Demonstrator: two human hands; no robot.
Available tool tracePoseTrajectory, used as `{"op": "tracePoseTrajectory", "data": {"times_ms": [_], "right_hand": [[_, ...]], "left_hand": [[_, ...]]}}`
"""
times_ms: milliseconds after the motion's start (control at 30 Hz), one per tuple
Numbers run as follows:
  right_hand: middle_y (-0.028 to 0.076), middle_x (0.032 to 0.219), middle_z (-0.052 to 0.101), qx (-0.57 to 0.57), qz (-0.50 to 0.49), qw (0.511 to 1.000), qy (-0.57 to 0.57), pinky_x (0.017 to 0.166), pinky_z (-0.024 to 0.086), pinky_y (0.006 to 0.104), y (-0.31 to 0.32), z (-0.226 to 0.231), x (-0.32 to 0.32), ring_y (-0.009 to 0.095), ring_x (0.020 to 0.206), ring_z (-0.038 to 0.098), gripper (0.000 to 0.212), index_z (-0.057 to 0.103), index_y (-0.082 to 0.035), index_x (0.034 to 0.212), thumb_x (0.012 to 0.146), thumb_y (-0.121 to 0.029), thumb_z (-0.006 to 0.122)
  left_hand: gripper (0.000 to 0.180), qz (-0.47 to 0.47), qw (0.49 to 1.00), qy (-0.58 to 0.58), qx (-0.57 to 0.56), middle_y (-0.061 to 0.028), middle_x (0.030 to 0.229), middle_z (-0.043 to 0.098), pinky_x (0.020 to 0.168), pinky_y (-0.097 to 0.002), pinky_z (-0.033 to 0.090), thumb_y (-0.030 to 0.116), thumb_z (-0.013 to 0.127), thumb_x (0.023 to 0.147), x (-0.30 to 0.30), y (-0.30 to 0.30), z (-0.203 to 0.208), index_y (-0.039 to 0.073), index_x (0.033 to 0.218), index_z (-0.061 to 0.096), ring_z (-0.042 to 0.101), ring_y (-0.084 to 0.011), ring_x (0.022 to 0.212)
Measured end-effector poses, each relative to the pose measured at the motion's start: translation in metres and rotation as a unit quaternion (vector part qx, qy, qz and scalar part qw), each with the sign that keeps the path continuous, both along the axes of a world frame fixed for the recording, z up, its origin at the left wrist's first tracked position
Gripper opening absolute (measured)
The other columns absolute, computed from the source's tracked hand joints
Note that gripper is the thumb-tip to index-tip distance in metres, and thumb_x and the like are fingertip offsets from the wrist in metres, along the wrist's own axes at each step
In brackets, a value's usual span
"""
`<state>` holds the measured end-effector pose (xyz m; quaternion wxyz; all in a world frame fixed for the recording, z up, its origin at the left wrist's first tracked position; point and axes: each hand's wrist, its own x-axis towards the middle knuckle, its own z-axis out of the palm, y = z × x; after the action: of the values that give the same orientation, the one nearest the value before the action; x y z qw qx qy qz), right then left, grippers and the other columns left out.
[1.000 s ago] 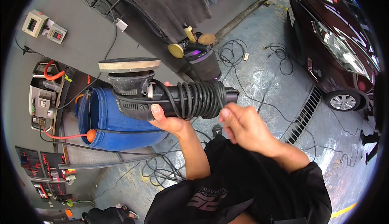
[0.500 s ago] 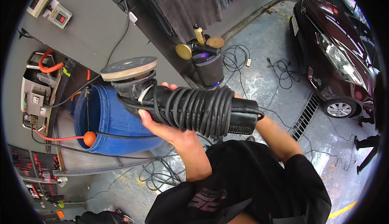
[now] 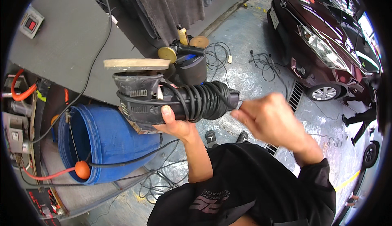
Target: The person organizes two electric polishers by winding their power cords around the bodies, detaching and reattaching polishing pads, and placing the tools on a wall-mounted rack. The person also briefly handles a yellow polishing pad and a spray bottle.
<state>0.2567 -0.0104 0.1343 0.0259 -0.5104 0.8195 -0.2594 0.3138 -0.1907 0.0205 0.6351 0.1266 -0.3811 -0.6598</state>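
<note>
A black power polisher [image 3: 141,93] with a round pale-edged pad [image 3: 136,64] is held up in front of me, pad uppermost. My left hand [image 3: 175,126] grips it from below, the thumb lying against its side. Its black cord [image 3: 208,99] is wound in several tight turns around the handle. Beside the handle's far right end, my right hand [image 3: 271,121] is curled closed and smeared by motion. Whatever its fingers pinch, perhaps the cord, is too blurred to make out.
Left of me lies a blue barrel [image 3: 98,140] with an orange ball [image 3: 82,170] at its mouth. Ahead, a second polisher [image 3: 190,49] and a yellow bottle [image 3: 182,34] top a black cylinder [image 3: 192,71]. Loose cables [image 3: 265,68] cross the floor toward a dark red car [image 3: 322,42].
My right hand has come out from behind the handle's end to its right side, in a blur. The polisher has turned so its pad shows nearly edge-on. My view has shifted.
</note>
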Motion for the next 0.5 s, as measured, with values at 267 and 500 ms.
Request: {"op": "tracePoseTrajectory", "data": {"times_ms": [267,500], "right_hand": [[0.017,0.065,0.058,-0.144,-0.050,0.937,-0.314,0.055,0.046,0.0398,-0.024,-0.096,0.052,0.034,0.059,0.059,0.019,0.056,0.000,0.085,0.096,-0.014,0.051],[0.014,0.115,0.062,-0.020,0.041,0.981,0.189,0.088,0.050,0.0389,-0.024,-0.217,-0.021,0.029,0.102,0.062,0.029,0.057,-0.004,0.118,0.098,-0.020,0.044]], "left_hand": [[0.060,-0.056,0.989,-0.013,0.137,-0.0189,0.106,0.059,0.075,-0.0427,0.056,0.049,0.052,0.087,-0.018,-0.003,-0.005,0.000,0.121,0.051,0.063,-0.0295,0.089],[0.059,-0.205,0.954,0.049,0.215,-0.0145,0.107,0.060,0.085,-0.0446,0.052,0.050,0.049,0.088,-0.015,0.032,0.024,0.000,0.119,0.051,0.060,-0.0279,0.099]]}}
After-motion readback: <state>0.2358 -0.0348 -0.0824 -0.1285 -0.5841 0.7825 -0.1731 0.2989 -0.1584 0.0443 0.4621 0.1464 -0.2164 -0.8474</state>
